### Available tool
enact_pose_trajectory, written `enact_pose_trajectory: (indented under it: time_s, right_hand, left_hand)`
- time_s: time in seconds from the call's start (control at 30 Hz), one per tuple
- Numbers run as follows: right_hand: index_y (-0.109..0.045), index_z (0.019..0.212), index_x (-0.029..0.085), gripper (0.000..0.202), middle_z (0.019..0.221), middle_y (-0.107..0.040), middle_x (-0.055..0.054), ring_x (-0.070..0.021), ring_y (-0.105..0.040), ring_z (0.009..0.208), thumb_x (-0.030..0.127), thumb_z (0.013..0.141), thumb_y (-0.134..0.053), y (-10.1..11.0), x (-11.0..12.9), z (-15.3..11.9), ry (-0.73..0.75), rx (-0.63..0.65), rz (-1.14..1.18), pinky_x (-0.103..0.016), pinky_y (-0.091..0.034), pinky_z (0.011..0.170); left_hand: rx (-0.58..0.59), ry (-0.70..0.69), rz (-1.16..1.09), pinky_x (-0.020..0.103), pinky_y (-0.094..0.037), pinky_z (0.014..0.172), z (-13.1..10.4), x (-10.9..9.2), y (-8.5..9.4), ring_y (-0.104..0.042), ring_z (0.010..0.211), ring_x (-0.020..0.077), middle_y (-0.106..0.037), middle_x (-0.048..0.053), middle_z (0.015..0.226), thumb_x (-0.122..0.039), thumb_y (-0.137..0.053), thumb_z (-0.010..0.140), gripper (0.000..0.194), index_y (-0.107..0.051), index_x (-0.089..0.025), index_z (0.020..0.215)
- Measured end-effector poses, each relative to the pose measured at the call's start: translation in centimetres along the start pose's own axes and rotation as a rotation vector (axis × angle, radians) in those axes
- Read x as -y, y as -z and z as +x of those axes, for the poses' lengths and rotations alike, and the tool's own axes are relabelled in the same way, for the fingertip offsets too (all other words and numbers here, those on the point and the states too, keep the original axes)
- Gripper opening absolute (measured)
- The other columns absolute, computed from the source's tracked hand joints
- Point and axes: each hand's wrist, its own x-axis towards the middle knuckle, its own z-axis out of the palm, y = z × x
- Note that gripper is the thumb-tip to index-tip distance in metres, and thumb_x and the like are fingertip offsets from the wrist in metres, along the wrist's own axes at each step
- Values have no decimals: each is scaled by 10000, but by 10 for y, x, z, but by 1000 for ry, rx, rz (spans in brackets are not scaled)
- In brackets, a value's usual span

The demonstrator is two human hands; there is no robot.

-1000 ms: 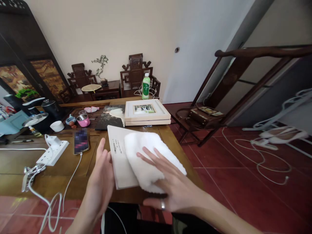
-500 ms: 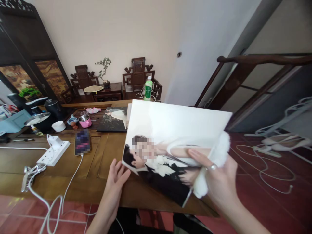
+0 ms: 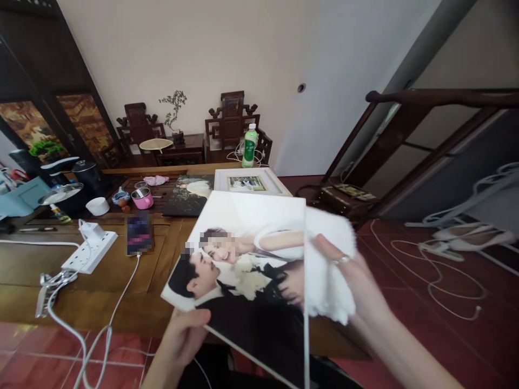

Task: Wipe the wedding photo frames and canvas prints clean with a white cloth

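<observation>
A wedding photo panel [image 3: 251,213] with a white edge is tilted above the near side of the wooden table. My left hand [image 3: 184,337] grips its lower left edge, thumb on the front and the other fingers hidden behind. In my right hand [image 3: 357,281], which wears a ring, is a fluffy white cloth [image 3: 330,270] at the panel's right edge. Part of the cloth lies behind the panel's edge. Beyond the panel, a white-framed picture [image 3: 279,181] and a dark photo panel [image 3: 184,202] lie on the table.
The wooden table [image 3: 162,275] bears a power strip [image 3: 95,251], a charging phone [image 3: 138,235], a pink cup [image 3: 142,200], a white bowl [image 3: 98,206] and a green bottle [image 3: 249,147]. White cables trail over the near edge. A wooden chair [image 3: 425,98] stands right.
The panel has turned and come nearer, moving left, uncovering the white-framed picture. My left hand has closed on its lower left edge. My right hand has shifted with the cloth from the front to the right edge.
</observation>
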Motion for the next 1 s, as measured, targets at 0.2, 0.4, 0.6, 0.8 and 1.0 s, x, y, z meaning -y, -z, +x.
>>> enact_pose_trajectory:
  time_s: [0.2, 0.4, 0.6, 0.8, 1.0]
  right_hand:
    - [-455, 478, 270, 328, 707, -702, -51, -287, -682, 848, 299, 743, -644, 45, -15, 6, 761, 224, -764, -471, -562, 788]
    - [-625, 741, 213, 168, 1388, -510, -98, -303, -391, 1325, 271, 874, -541, 12, -34, -29, 1068, 1010, -1041, -564, -362, 1056]
    - [-632, 886, 201, 66, 1132, -684, -98, -240, -515, 1225, 192, 849, -578, -54, 37, -16, 1443, 757, -860, -458, -400, 1071]
    - [-442, 1291, 25, 615, 1390, -452, -247, -401, -358, 1312, 89, 714, -645, -152, 64, 28, 1429, 740, -1470, -559, -373, 1020]
    - [-363, 1362, 22, 522, 1306, -539, -225, -331, -477, 1223, -41, 844, -338, -184, 42, 64, 1389, 722, -1563, -501, -471, 890]
  left_hand:
    - [-71, -261, 120, 496, -375, 1098, 16, -53, -7, -461, 1285, 361, -678, 27, 1192, -222, -700, 619, 570, -635, -240, 1184]
    - [-60, -428, 181, 494, -443, 1043, 53, -90, -16, -497, 1260, 331, -697, 58, 1146, -177, -603, 715, 421, -643, -172, 1134]
    - [-61, -410, 82, 338, -539, 920, 80, -105, -21, -624, 1104, 258, -738, 63, 999, -97, -629, 680, 321, -682, -136, 994]
    - [22, -451, 21, 289, -550, 840, 103, -116, -39, -666, 992, 202, -731, 54, 1027, -66, -615, 703, 338, -673, -158, 1023]
    - [30, -459, 109, 275, -518, 842, 120, -136, -31, -675, 898, 161, -727, 49, 981, -116, -651, 744, 284, -658, -165, 1023]
